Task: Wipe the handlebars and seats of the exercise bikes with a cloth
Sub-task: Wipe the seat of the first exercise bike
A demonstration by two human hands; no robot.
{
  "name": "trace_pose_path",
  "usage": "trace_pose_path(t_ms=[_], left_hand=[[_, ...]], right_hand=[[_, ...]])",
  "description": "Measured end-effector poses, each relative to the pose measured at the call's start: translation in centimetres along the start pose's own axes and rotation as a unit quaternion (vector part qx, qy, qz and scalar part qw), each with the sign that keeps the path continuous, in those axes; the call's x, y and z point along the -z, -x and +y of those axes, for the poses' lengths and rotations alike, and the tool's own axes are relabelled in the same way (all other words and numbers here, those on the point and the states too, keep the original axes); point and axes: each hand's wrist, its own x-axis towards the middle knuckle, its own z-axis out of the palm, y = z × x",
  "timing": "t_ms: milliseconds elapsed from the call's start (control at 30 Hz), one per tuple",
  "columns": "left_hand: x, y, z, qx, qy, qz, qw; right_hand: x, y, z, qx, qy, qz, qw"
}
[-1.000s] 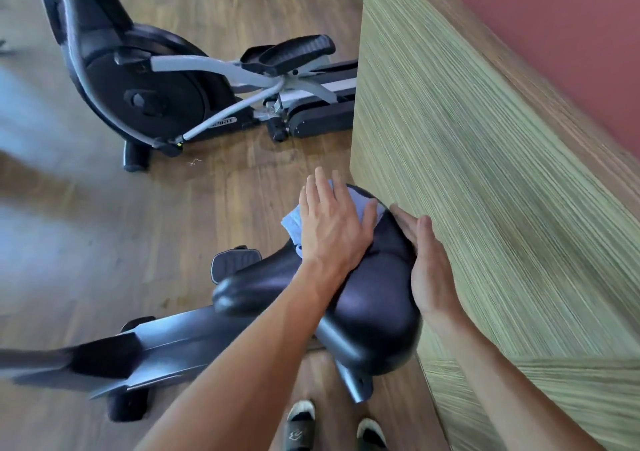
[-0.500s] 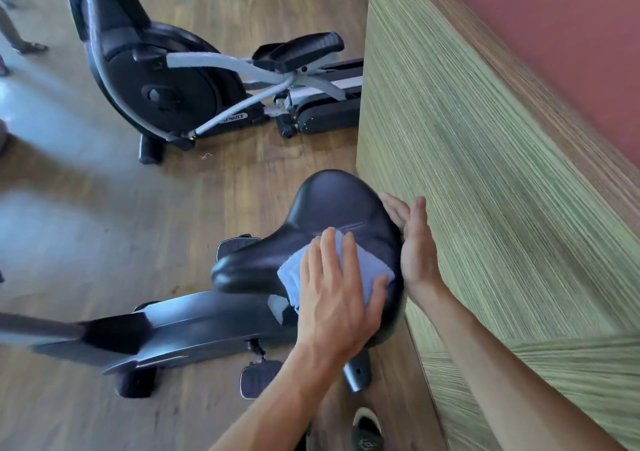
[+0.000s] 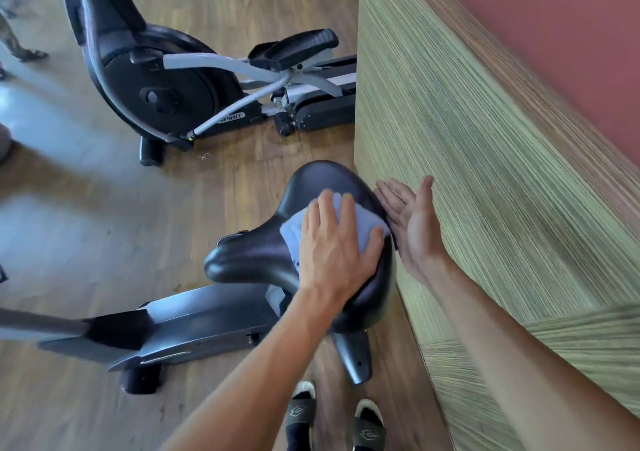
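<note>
On the black seat (image 3: 311,187) of the nearer exercise bike (image 3: 194,326), the left hand (image 3: 334,253) lies flat with fingers spread, pressing one pale blue cloth (image 3: 363,225) against the wide rear part. Just beside the seat's right edge, the right hand (image 3: 414,222) is held palm-up, fingers straight, holding nothing, next to a striped wall (image 3: 485,173). Two machines stand on the wooden floor (image 3: 242,7): this bike and an elliptical trainer (image 3: 166,86) beyond.

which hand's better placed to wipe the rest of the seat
Left. The left hand already presses the cloth flat on the seat; the right hand is open, palm up, beside it, holding nothing.
</note>
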Motion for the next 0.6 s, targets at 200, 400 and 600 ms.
trace_pose_path(t_ms=[200,400,600], left_hand=[[0.0,7.8,0.9,-0.045,-0.014,-0.002,0.999],[-2.2,-2.1,1.4,-0.002,-0.029,0.047,0.998],[-1.2,-1.8,0.6,0.004,0.007,0.059,0.998]], right_hand=[[-0.5,0.3,0.5,0.011,0.035,0.006,0.999],[1.1,1.6,0.7,0.007,-0.02,-0.024,0.999],[0.4,2.5,0.0,0.052,0.129,0.013,0.99]])
